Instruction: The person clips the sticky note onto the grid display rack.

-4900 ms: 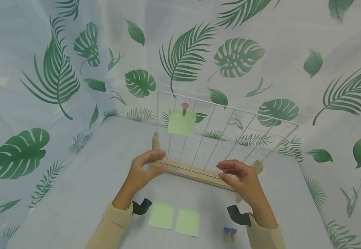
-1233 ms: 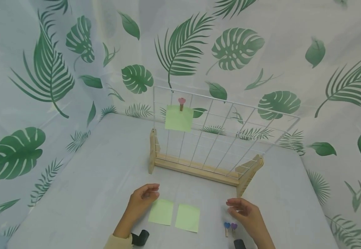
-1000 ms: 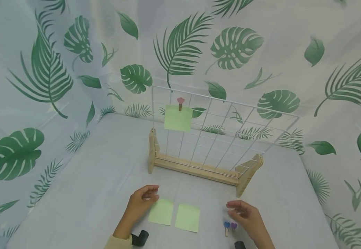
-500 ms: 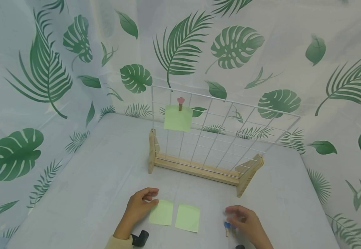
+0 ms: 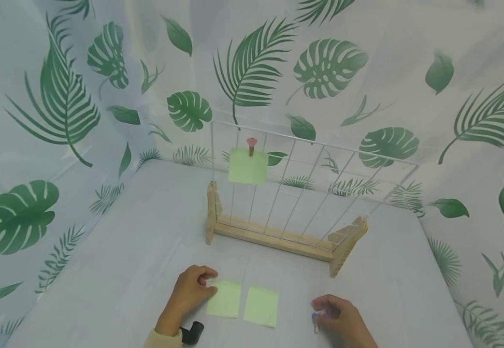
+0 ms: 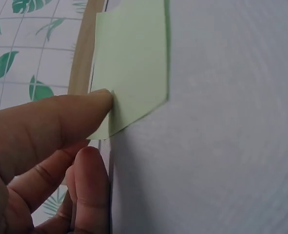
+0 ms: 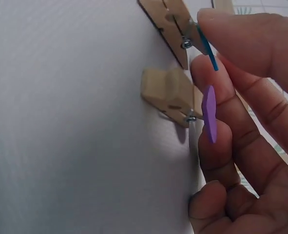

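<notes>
Two pale green sticky notes lie side by side on the white table: a left note (image 5: 224,299) and a right note (image 5: 262,307). My left hand (image 5: 192,288) is at the left note's edge. In the left wrist view its thumb (image 6: 97,105) overlaps the note's corner, apart from the loosely bent fingers. My right hand (image 5: 340,316) is low over two small wooden clothespins. The blue heart clothespin (image 7: 170,22) is between thumb and forefinger, the thumb tip at its heart; no firm pinch shows. The purple heart clothespin (image 7: 170,92) lies by the other fingertips, partly hidden in the head view.
Behind the notes stands a white wire grid rack (image 5: 295,193) on a wooden base (image 5: 273,241). A pink heart clothespin (image 5: 252,146) holds another green note (image 5: 248,166) on the grid's upper left. Leaf-printed cloth (image 5: 252,63) surrounds the table.
Both hands have come back from the rack toward the table. Over the last second my right hand has lowered to the clothespins, while the left has shifted slightly nearer.
</notes>
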A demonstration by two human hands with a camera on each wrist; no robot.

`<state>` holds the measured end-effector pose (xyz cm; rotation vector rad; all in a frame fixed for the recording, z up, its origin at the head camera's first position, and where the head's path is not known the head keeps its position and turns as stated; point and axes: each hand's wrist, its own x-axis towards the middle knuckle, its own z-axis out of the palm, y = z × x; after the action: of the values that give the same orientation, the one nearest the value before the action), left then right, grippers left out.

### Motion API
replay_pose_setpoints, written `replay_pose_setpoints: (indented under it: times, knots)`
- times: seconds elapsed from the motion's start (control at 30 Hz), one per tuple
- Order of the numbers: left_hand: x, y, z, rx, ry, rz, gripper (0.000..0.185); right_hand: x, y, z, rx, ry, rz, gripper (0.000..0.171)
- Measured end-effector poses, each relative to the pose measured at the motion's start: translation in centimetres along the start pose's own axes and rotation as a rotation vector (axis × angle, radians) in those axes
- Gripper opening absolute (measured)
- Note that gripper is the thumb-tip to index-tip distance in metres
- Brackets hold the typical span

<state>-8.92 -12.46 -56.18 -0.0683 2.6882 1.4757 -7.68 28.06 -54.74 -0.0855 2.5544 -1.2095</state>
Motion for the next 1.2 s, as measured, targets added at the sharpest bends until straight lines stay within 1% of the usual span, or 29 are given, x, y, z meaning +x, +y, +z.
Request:
replay_pose_setpoints:
  times: [0.13,0.23,0.33,0.47,0.57,0.63,0.73,0.8,0.9,0.97,1.03,1.1,1.2]
  knots:
    - [0.0,0.0,0.0,0.023,0.005,0.020,0.027,0.1,0.2,0.2,-0.025,0.010,0.005,0.032]
    - [0.0,-0.1,0.0,0.040,0.009,0.030,0.025,0.0,0.3,0.5,-0.051,0.035,0.022,0.033]
    - [0.0,0.0,0.0,0.051,0.011,0.032,0.024,-0.3,0.4,0.7,-0.052,0.070,0.044,0.035]
    - [0.1,-0.1,-0.1,0.052,0.009,0.024,0.023,-0.8,0.7,0.8,-0.060,0.099,0.068,0.030]
    - [0.2,-0.2,-0.1,0.043,0.005,0.023,0.022,-0.9,1.0,0.5,-0.069,0.074,0.050,0.022]
    - [0.2,-0.3,-0.1,0.040,0.002,0.027,0.021,-0.9,1.2,0.2,-0.066,0.044,0.019,0.019]
    - [0.1,-0.5,-0.1,0.040,-0.005,0.021,0.018,-0.8,1.5,0.0,-0.058,0.002,-0.028,0.017]
    - [0.1,-0.5,-0.1,0.045,-0.010,0.015,0.015,-0.7,1.6,0.0,-0.035,-0.023,-0.034,0.019]
    - [0.1,-0.5,-0.1,0.044,-0.019,0.006,0.011,-0.3,1.6,-0.1,0.010,-0.053,0.000,0.020]
    - [0.1,-0.4,-0.2,0.047,-0.028,-0.005,0.010,-0.1,1.6,-0.1,0.067,-0.081,0.027,0.019]
    - [0.1,-0.3,-0.3,0.047,-0.035,-0.016,0.011,0.0,1.6,-0.3,0.106,-0.103,0.027,0.018]
    - [0.1,-0.1,-0.5,0.050,-0.042,-0.021,0.011,0.0,1.8,-0.5,0.135,-0.117,-0.005,0.017]
    - [0.2,0.0,-0.9,0.050,-0.053,-0.010,0.011,0.0,2.0,-0.8,0.135,-0.102,-0.093,0.015]
